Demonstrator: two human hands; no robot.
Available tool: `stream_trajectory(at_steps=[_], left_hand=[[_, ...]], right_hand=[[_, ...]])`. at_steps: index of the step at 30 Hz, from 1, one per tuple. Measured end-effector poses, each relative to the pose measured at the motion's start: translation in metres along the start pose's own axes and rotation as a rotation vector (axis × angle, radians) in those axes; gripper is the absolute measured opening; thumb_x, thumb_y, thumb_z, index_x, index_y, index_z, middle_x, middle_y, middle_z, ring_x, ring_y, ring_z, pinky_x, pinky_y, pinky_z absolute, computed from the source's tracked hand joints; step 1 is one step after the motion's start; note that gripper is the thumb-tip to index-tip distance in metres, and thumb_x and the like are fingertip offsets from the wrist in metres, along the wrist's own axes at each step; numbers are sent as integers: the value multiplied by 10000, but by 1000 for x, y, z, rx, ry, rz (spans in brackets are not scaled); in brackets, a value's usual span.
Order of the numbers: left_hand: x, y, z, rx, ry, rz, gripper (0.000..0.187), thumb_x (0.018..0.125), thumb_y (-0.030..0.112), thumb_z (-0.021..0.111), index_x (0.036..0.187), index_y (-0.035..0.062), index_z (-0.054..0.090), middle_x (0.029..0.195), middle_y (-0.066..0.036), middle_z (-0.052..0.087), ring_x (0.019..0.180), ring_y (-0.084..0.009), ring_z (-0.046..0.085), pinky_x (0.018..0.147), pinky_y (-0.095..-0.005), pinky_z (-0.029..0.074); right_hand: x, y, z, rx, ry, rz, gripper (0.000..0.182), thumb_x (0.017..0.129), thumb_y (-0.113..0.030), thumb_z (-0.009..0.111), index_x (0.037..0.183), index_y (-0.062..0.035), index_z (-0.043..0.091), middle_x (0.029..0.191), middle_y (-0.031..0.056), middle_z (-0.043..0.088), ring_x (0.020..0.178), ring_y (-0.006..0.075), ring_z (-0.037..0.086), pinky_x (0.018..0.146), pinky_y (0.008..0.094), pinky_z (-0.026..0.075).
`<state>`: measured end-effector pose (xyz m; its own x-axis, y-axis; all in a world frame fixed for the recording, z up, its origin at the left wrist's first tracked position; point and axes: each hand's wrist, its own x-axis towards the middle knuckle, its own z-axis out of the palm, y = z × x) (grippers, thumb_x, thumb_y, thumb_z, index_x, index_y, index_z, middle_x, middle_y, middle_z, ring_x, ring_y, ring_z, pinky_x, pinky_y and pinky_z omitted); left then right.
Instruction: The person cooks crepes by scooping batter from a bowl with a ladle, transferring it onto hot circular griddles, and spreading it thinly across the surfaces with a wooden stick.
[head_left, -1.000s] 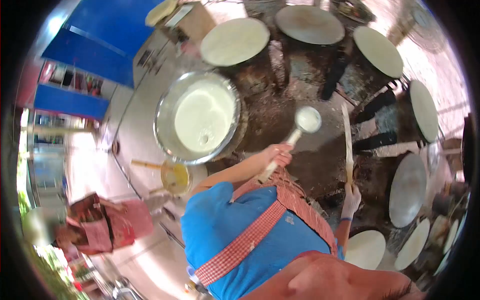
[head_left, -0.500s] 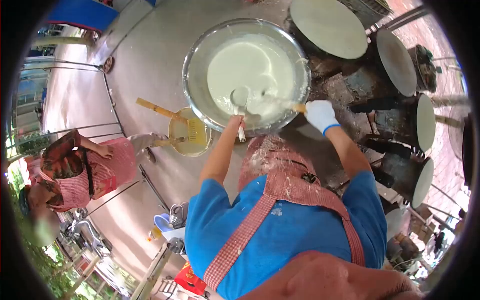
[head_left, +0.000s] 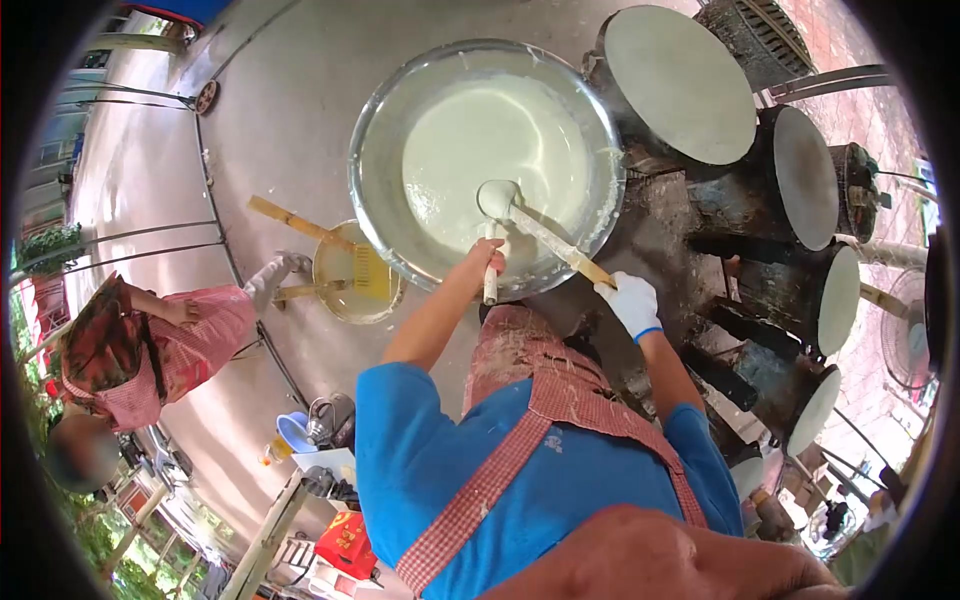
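A wide steel basin point(head_left: 365, 215) holds pale, creamy batter point(head_left: 455, 150). My bare left hand point(head_left: 486, 257) is wrapped round a short, white-coated handle point(head_left: 490, 290) at the basin's near rim. My right hand point(head_left: 630, 303), in a white glove with a blue cuff, grips the end of a wooden ladle handle point(head_left: 560, 245) smeared with batter. This handle slants up and left over the rim to a round ladle bowl point(head_left: 497, 198) at the batter's surface. The far end of my left hand's handle runs towards the same spot, and I cannot tell what is on it.
Left of the basin stands a bucket point(head_left: 320, 295) with a yellow slotted tool point(head_left: 372, 275) and wooden handles. Several drum stoves with round pale griddle tops point(head_left: 680, 85) line the right. A person in a checked apron point(head_left: 195, 335) stands at left, near a metal rail point(head_left: 220, 220).
The right-hand ladle handle has swung from nearly level to a steep slant, as my gloved hand moved down. The view has shifted slightly. Both hands keep their grips.
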<state>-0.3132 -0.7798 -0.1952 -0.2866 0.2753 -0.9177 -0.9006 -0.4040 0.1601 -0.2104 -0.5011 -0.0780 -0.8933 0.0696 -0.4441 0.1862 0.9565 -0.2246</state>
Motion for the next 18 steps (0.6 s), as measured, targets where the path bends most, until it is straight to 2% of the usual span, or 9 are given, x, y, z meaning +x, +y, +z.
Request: stream_trajectory(at_steps=[2,6,7,8,9,12,14,16,18], left_hand=[[-32,-1,20,-509,-155,-349,194,826,111,516,828,151,326,505,20,301,341,-65,242,267,-219,201],[-183,12,95,-251,-324,173,304,878,229,484,640,89,357,477,28,279,342,-52,275,249,-192,211],[-210,20,100,-292,-393,11,161,900,211,448,847,60,452,511,26,293,351,-41,268,241,-173,215],[-253,18,120,-226,-538,223,214,917,204,421,1105,104,441,548,21,309,373,-36,270,242,-157,225],[-290,20,138,-91,-575,355,85,894,191,473,964,152,446,551,31,324,367,-22,265,252,-147,185],[-374,36,171,53,-777,489,165,894,213,483,1053,222,441,557,44,294,390,-19,236,268,-152,157],[-423,45,194,440,-427,1070,298,889,236,491,1169,242,388,545,44,307,374,-28,257,267,-173,167],[-424,58,195,531,-406,1158,368,888,240,489,1224,247,338,540,42,318,364,-37,273,267,-183,178],[-386,75,179,594,-434,1150,500,888,232,476,1321,258,228,531,33,353,338,-64,315,268,-203,202]], right_hand=[[-32,11,-3,48,46,-21,402,759,-459,578,782,-58,584,667,172,600,651,331,596,598,433,458],[-52,20,-35,232,384,-157,392,772,-451,576,824,-62,575,655,171,595,650,334,593,590,435,453],[-56,19,-59,269,385,-205,373,779,-422,586,861,-59,570,671,170,597,635,340,590,569,436,449],[-56,17,-75,333,474,-261,347,790,-391,589,874,-55,570,693,171,601,612,343,586,545,435,447],[-55,13,-99,365,598,-352,344,799,-381,585,887,-48,571,719,168,608,609,343,586,532,432,446],[-42,4,-172,512,987,-486,320,752,-280,672,920,-20,590,747,160,627,653,320,606,573,373,471],[-53,-9,-214,711,1021,-394,312,736,-276,691,886,-14,615,727,161,628,661,299,616,590,360,471],[-46,-6,-215,773,1159,-439,302,742,-271,689,868,-4,628,672,133,619,615,247,608,570,335,463],[-36,5,-184,1001,737,-375,269,754,-237,677,880,-5,629,630,94,594,572,193,581,542,313,453]])
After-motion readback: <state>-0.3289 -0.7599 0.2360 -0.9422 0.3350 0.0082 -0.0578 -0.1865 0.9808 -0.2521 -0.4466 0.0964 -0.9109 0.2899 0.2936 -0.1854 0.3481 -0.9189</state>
